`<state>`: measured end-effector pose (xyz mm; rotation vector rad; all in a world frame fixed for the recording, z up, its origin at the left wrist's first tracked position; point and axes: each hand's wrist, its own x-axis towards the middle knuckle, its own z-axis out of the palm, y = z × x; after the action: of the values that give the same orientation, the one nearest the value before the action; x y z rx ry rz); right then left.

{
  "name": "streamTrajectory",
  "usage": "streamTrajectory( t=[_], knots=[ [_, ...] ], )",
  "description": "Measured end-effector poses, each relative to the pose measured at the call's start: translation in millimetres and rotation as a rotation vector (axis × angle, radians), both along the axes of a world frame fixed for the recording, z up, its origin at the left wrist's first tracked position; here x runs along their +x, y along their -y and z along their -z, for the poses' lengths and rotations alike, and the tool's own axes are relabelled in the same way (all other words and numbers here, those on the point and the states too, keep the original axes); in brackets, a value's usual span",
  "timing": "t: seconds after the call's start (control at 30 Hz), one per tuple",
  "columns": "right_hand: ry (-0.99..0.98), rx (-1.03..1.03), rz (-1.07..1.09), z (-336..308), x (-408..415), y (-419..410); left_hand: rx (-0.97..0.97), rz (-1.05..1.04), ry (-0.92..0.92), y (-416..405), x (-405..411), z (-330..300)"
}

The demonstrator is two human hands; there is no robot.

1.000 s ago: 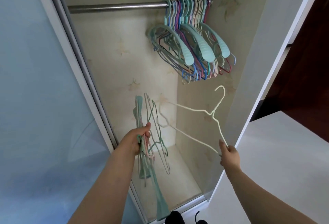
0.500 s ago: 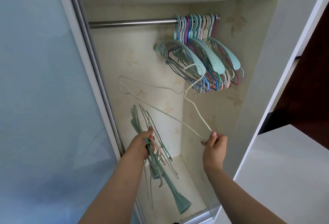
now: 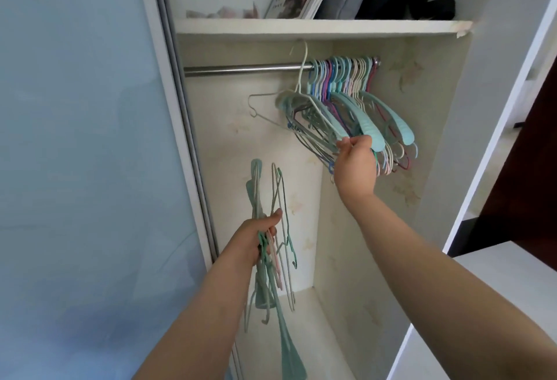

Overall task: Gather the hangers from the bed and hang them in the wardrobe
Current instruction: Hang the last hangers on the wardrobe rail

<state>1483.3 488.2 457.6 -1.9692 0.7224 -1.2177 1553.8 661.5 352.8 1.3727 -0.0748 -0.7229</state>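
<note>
left hand [image 3: 259, 236]: low, forearm reaching forward, fingers curled in a grip.
right hand [image 3: 355, 165]: raised higher, arm extended, fingertips pinching.

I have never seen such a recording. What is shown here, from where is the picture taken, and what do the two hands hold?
No machine here: a person wears a camera on the head, looking forward and down at their own arms. In front is an open wardrobe with a metal rail under a shelf. Many coloured hangers already hang on the rail. The right hand lifts a white wire hanger, its hook at the rail. The left hand grips a bundle of hangers waiting their turn.
</note>
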Motion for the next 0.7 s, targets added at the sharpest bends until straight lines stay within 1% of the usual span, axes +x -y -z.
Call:
streamTrajectory(
  t=[0.1,0.17,0.27,0.37,0.43,0.5,0.6,0.67,0.7],
  knots=[
    [-0.143,-0.115,0.073,-14.5,17.2,-1.7,-0.019,0.007,0.035,-1.6,-0.2,-7.3],
    [-0.275,-0.223,0.088,-18.8,27.4,-1.4,-0.036,0.009,0.047,-2.8,-1.2,-11.9],
    [-0.575,-0.369,-0.001,-17.0,41.4,-2.2,-0.024,0.007,0.069,-3.5,0.7,-14.0],
    [-0.789,-0.377,-0.082,-14.9,45.1,3.7,0.013,0.002,0.119,-4.2,1.5,-15.5],
    [-0.840,-0.329,-0.074,-17.5,41.7,13.3,0.023,-0.004,0.135,-4.7,0.6,-15.9],
    [-0.843,-0.288,-0.028,-19.8,36.1,24.6,0.007,-0.011,0.134,-5.3,-1.6,-17.5],
    [-0.859,-0.281,0.020,-21.0,31.7,34.1,-0.031,-0.023,0.123,-8.2,-5.5,-17.3],
    [-0.814,-0.266,0.040,-13.0,31.9,40.1,-0.067,-0.035,0.114,-9.9,-7.7,-16.2],
    [-0.743,-0.200,0.030,-7.5,27.5,37.8,-0.084,-0.043,0.107,-9.8,-8.6,-15.6]
  ],
)
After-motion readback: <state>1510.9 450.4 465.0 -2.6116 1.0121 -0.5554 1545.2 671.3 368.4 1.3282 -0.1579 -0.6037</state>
